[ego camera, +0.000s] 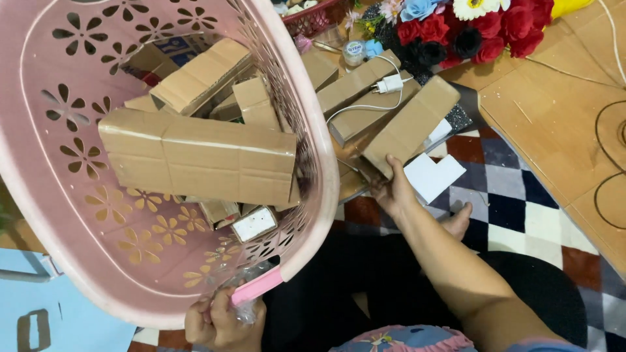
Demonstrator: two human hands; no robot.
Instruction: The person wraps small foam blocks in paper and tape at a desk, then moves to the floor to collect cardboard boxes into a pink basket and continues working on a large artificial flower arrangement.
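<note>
My left hand (222, 319) grips the near rim of a pink plastic basket (52, 215) with flower-shaped holes, holding it up and tilted. Several brown cardboard boxes lie inside it, the largest one (202, 160) across the middle. My right hand (391, 189) reaches past the basket and holds the near end of a long cardboard box (414, 124) that lies among other boxes on the floor.
More cardboard boxes (355, 85) lie on the floor with a white charger and cable (390, 83) over them. A white card (433, 176) rests on a chequered mat (521, 202). Artificial flowers (482, 26) and a small jar (354, 52) sit beyond. Wooden floor lies to the right.
</note>
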